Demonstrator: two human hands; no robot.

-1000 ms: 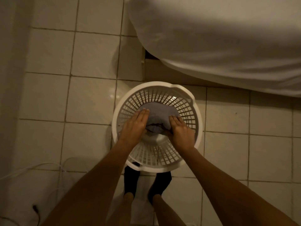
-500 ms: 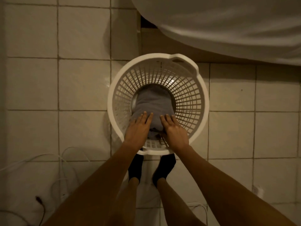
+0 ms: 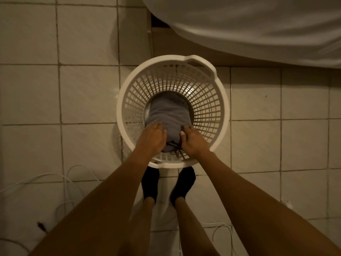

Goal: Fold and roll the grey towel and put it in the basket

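The rolled grey towel (image 3: 168,115) lies deep inside the round white slatted basket (image 3: 208,100) on the tiled floor. Both my hands reach into the basket from its near side. My left hand (image 3: 153,138) grips the towel's near left end, fingers curled over it. My right hand (image 3: 192,142) holds the near right end, thumb pressed against the cloth. The towel's far end rests against the basket's bottom.
A bed with a white sheet (image 3: 249,24) overhangs at the top right, just beyond the basket. My feet in black socks (image 3: 167,183) stand right behind the basket. White cables (image 3: 73,174) trail over the tiles at the lower left and lower right.
The towel has gone lower into the basket with both hands on it. My fingers have curled around its near end. The view has shifted so the basket sits more central.
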